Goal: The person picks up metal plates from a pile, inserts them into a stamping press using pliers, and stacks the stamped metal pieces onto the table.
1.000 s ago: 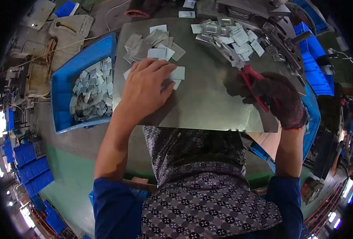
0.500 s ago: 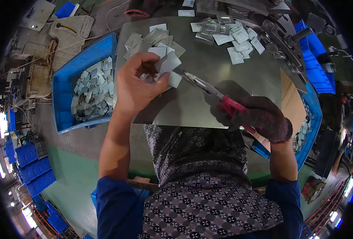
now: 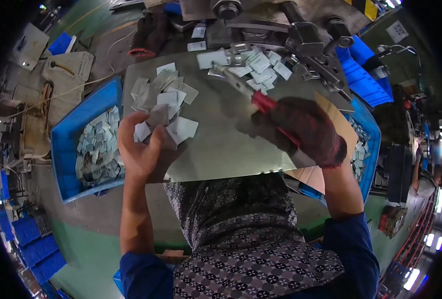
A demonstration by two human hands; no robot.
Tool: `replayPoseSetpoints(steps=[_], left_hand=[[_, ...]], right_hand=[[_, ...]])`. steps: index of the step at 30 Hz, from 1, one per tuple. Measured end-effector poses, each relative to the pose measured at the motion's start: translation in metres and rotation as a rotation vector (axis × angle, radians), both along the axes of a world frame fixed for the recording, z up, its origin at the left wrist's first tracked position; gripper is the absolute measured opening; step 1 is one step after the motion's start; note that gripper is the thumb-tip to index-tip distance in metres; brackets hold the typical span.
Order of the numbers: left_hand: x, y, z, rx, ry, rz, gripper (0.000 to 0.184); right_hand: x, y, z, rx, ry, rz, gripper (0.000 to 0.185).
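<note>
A tilted grey metal plate [image 3: 157, 115] is between the thumb and forefinger of my bare left hand [image 3: 140, 144], beside a loose pile of flat plates [image 3: 182, 129]. My right hand [image 3: 305, 130], in a dark glove, is closed around red-handled pliers [image 3: 263, 101]. The pliers' jaws point to the upper left and meet a pale plate [image 3: 212, 59] at the edge of a second pile [image 3: 261, 64]. Several plates in that pile have a raised rectangular frame.
Blue bins of plates stand left [image 3: 61, 154] and right [image 3: 373, 144] of the metal table [image 3: 216, 149]. Heavy metal tooling with bolts [image 3: 305, 40] is behind the table. A dark glove [image 3: 148, 35] lies at the back left, and cardboard [image 3: 338, 119] at the right edge.
My right hand has moved the pliers away from my left hand toward the back pile, with a plate at their tips. The whole view has shifted, with more tooling showing at the top.
</note>
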State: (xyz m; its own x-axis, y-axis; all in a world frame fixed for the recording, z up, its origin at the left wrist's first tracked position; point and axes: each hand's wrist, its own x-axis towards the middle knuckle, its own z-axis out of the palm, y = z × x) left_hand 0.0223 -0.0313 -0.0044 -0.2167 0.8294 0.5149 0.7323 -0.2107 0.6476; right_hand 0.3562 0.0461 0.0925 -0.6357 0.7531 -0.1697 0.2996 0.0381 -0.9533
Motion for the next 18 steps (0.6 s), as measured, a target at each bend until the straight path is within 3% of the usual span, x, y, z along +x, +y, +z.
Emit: replayPoseSetpoints(steps=[1,3,5,6,8,9,11,13,15,18], left_hand=[[-0.003,0.000,-0.007,0.012,-0.005,-0.019,0.032],[-0.005,-0.001,-0.015,0.020,0.032,0.082,0.029],[-0.001,-0.003,-0.009,0.012,0.012,0.095,0.027],[-0.001,-0.003,-0.010,0.017,0.027,0.077,0.026],[-0.001,-0.003,-0.011,0.018,0.045,0.046,0.025],[-0.002,-0.004,-0.012,-0.005,0.023,0.051,0.025],[-0.003,-0.003,-0.013,-0.025,-0.005,0.058,0.025],[-0.004,-0.004,-0.013,-0.037,-0.042,0.063,0.024],[-0.004,-0.004,-0.013,-0.035,-0.048,0.081,0.024],[-0.003,-0.004,-0.012,-0.051,-0.058,0.080,0.025]], right_hand=[[0.009,0.016,-0.003,0.437,-0.051,-0.017,0.030],[0.015,0.047,0.005,0.652,-0.058,-0.052,0.025],[0.017,0.073,0.017,0.234,0.012,-0.216,0.023],[0.019,0.094,0.019,-0.058,0.175,-0.274,0.023],[0.023,0.112,0.016,-0.353,0.344,-0.338,0.022],[0.023,0.114,0.012,0.174,0.200,-0.242,0.021],[0.027,0.112,0.014,0.700,0.035,-0.126,0.021],[0.024,0.085,0.038,-0.229,0.036,-0.436,0.025],[0.032,0.067,0.046,-0.281,0.034,-0.480,0.029],[0.042,0.065,0.031,-0.222,0.123,-0.286,0.031]])
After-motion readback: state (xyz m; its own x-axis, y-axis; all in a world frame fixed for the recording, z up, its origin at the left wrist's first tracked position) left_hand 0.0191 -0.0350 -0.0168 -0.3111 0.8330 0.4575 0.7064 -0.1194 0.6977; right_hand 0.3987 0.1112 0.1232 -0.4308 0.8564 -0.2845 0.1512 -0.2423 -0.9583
